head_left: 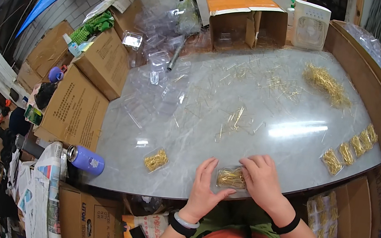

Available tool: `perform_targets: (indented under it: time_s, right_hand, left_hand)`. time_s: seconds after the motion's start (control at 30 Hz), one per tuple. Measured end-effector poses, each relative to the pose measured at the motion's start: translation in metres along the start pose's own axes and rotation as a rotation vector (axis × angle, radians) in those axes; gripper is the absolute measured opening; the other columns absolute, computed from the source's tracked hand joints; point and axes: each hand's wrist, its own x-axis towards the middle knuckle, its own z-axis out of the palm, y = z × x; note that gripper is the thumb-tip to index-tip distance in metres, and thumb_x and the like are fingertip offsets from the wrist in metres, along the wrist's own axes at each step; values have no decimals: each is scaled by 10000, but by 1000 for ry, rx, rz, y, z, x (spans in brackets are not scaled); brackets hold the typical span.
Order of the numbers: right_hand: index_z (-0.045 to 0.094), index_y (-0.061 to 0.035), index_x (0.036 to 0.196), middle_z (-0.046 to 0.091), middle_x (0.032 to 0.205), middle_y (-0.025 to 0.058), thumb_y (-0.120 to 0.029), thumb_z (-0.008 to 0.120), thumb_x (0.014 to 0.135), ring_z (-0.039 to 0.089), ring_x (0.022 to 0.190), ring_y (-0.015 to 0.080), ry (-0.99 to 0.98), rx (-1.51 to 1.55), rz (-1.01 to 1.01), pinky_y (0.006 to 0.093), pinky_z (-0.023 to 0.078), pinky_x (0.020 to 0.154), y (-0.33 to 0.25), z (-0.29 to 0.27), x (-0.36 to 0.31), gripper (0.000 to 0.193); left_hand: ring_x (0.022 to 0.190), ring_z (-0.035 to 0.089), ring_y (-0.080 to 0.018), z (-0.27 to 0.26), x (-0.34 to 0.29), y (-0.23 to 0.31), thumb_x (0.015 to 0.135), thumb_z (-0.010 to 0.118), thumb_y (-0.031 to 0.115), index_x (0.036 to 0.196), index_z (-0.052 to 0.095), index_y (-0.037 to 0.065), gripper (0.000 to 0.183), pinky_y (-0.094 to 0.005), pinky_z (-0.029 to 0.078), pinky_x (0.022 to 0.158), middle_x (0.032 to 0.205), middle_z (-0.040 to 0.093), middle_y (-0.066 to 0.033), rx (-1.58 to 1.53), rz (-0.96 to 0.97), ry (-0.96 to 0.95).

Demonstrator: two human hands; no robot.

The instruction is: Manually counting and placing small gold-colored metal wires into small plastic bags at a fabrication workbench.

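At the table's near edge, a small clear plastic box [231, 177] full of thin gold wire pieces lies between my hands. My right hand [263, 180] has its fingers curled over the box's right end. To the left of the box, my left hand [204, 191] is spread, thumb apart from the fingers, its thumb tip close to the box's near edge. A similar filled box [156, 160] lies further left. Several more filled packs [346, 153] stand in a row by the right edge. A loose pile of gold wire pieces [326, 84] sits at the far right.
Clear empty plastic boxes [163, 86] are heaped at the far left, with a metal tube [176, 54] among them. Loose wire pieces [237, 119] are scattered mid-table. A purple bottle [86, 160] lies at the left edge. A divided carton [245, 24] and small fan [310, 25] stand behind.
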Motion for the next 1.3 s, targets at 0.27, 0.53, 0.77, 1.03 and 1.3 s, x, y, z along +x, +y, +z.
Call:
perform_targets:
  time_s: [0.27, 0.53, 0.77, 1.03, 1.3]
  right_hand:
    - [615, -42, 923, 637, 797, 142, -187, 719, 919, 627, 701, 361, 20, 0, 308, 455, 507, 646, -17, -11, -31, 179]
    - [649, -55, 904, 680, 817, 133, -233, 697, 945, 670, 702, 339, 114, 58, 391, 436, 515, 611, -4, -11, -15, 188]
    - [688, -43, 907, 684, 843, 120, -149, 697, 903, 682, 702, 292, 159, 207, 340, 388, 538, 631, 0, 8, 9, 107]
    - [669, -44, 902, 657, 853, 114, -91, 709, 878, 666, 679, 287, 281, 235, 346, 369, 527, 605, 2, -2, 3, 65]
    - [666, -47, 895, 656, 847, 118, -98, 710, 873, 669, 691, 302, 127, 218, 247, 385, 528, 615, 1, -5, 6, 71]
  left_hand:
    - [1267, 519, -415, 1, -3, 10, 944, 652, 54, 1357, 555, -30, 433, -462, 435, 1083, 1345, 541, -241, 92, -91, -34]
    - [1336, 493, -435, 6, -11, 11, 976, 551, 59, 1412, 515, -62, 453, -479, 402, 1122, 1429, 521, -258, 73, -1, -37]
    - [1417, 439, -402, 11, 0, 21, 977, 634, 247, 1453, 513, -3, 551, -502, 357, 1166, 1514, 486, -204, 310, 220, -216]
    - [1406, 448, -405, 11, 1, 22, 971, 637, 273, 1448, 536, 32, 544, -498, 382, 1151, 1520, 481, -196, 288, 198, -207]
    - [1389, 451, -424, 15, 0, 22, 964, 633, 267, 1477, 485, 6, 594, -479, 413, 1126, 1517, 461, -220, 327, 206, -196]
